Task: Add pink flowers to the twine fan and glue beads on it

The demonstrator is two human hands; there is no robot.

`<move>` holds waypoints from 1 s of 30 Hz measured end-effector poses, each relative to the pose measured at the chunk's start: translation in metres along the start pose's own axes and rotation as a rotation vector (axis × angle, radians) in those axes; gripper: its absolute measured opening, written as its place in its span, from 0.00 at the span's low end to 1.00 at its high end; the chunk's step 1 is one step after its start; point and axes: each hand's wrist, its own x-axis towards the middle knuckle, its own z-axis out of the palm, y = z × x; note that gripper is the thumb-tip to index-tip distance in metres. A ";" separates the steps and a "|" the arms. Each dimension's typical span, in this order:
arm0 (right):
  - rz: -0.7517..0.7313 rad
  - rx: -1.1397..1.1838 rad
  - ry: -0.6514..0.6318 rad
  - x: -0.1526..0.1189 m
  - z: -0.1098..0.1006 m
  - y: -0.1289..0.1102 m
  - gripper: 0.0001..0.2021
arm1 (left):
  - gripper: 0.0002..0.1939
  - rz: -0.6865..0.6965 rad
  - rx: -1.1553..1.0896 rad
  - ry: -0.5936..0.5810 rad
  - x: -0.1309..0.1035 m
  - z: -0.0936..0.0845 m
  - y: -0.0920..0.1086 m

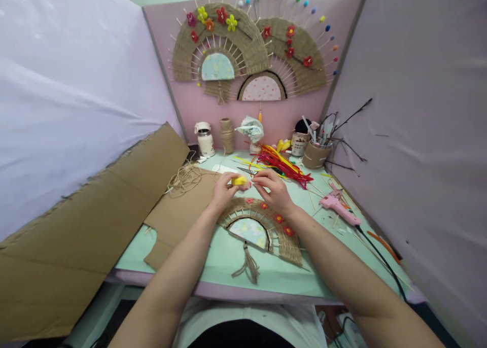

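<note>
Yellow, soft-looking material is showing at the left hand (225, 186), whose thumb and fingers are closing around this yellow piece (239, 181) above the table (292, 289). Just beside it, the right hand (272, 187) is bunching its fingertips together near a pinkish end of the piece; whether they are gripping anything I cannot tell.

Below the hands, a woven fan (289, 244) with red flowers is lying on the mint cloth, its tassel (249, 266) hanging toward the near edge. Scissors (247, 170) are lying just behind the hands, and red and yellow pipe cleaners (283, 165) are spreading beyond. Loose twine (183, 179) is resting on the cardboard (190, 198) to the left; a pink glue gun (340, 208) is lying to the right.

Along the back, a white flask (206, 143) and a twine spool (227, 136) are standing near a crumpled plastic bag (251, 128). One tin (300, 143) is bearing dark print too small to read. Beside it, a brown pot (317, 155) is holding twigs and pale sticks. Two larger flowered fans (186, 54) are hanging behind.
</note>
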 end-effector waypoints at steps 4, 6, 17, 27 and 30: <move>0.019 -0.010 -0.038 -0.001 0.003 0.003 0.08 | 0.12 0.025 0.008 -0.050 -0.004 0.008 0.002; 0.053 -0.033 -0.025 -0.002 0.003 0.005 0.09 | 0.11 0.036 0.035 -0.056 -0.005 0.010 0.004; 0.201 0.179 -0.042 -0.005 0.012 0.012 0.09 | 0.12 0.099 0.116 -0.090 -0.006 0.011 -0.002; 0.202 0.185 -0.138 -0.008 0.012 0.015 0.06 | 0.12 0.092 0.200 -0.182 -0.005 0.007 0.004; 0.220 0.182 -0.164 -0.005 0.008 0.013 0.04 | 0.11 0.075 0.206 -0.225 -0.006 0.006 0.005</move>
